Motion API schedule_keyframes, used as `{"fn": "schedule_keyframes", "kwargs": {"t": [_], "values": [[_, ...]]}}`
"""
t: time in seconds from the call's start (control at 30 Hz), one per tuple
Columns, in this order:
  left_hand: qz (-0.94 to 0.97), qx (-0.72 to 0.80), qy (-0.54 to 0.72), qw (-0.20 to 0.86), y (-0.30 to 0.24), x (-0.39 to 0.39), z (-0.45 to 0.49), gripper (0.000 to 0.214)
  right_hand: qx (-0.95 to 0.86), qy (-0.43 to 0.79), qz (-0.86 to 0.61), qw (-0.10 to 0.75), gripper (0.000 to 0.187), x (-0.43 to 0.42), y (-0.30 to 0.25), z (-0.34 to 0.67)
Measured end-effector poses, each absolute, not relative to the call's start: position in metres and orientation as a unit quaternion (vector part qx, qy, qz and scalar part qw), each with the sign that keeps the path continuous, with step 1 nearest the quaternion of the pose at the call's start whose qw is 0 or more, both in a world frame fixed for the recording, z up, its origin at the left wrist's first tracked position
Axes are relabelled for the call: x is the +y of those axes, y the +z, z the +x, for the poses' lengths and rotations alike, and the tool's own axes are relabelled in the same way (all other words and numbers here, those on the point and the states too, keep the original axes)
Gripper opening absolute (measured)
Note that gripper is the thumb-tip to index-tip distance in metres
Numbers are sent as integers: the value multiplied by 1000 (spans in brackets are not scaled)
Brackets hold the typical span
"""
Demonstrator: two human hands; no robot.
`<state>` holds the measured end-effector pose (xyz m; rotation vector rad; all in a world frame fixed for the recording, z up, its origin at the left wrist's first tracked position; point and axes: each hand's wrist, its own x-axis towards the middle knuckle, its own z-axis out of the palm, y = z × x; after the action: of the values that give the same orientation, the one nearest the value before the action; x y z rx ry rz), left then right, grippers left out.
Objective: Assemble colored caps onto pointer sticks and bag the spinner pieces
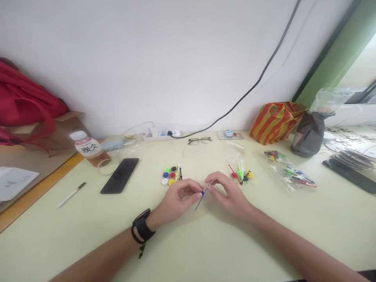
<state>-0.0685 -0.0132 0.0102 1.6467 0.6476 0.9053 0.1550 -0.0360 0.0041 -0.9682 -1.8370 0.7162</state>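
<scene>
- A thin blue plastic stick (201, 200) sits mid-desk, slanting down toward the near edge, its upper end pinched between both hands.
- The left hand (176, 199) closes thumb and forefinger on a small blue piece at the stick's top; the right hand (227, 194) nips the tip from the other side, remaining fingers curled loosely.
- Judged from the pinch, the work goes best with a light fingertip grip close to the joint and the stick kept straight, since so slender a rod would likely bend.
- Just beyond the left hand lies a cluster of round caps (169, 176), glossy plastic in green, blue, red, yellow and white; beyond the right hand, a loose heap of sticks (241, 174) in red, green and white.
- Toward the right edge are crinkled clear bags of parts (296, 178).
- Toward the left, a flat black phone (120, 175), a white pen (71, 194) and a labelled bottle (86, 148).
- The desk (188, 243) is smooth, pale yellow-green.
</scene>
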Motion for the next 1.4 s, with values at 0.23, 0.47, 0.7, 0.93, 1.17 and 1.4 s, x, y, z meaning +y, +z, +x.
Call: {"fn": "schedule_keyframes", "kwargs": {"t": [0.23,0.47,0.7,0.93,1.17,1.4], "values": [[623,304,384,610,7,-7,-69,24,-742,248,-403,475,27,-39,2,160],[628,316,397,590,10,-6,-69,27,-706,370,-390,461,57,-44,2,155],[625,330,407,578,10,-6,-69,30,-681,440,-408,420,61,-37,7,163],[643,326,391,573,8,-7,-70,28,-689,403,-424,429,26,-41,15,155],[641,309,368,599,10,-8,-69,27,-707,420,-404,400,14,-45,15,150],[620,297,372,623,6,-8,-68,27,-746,244,-464,410,16,-32,11,167]]}}
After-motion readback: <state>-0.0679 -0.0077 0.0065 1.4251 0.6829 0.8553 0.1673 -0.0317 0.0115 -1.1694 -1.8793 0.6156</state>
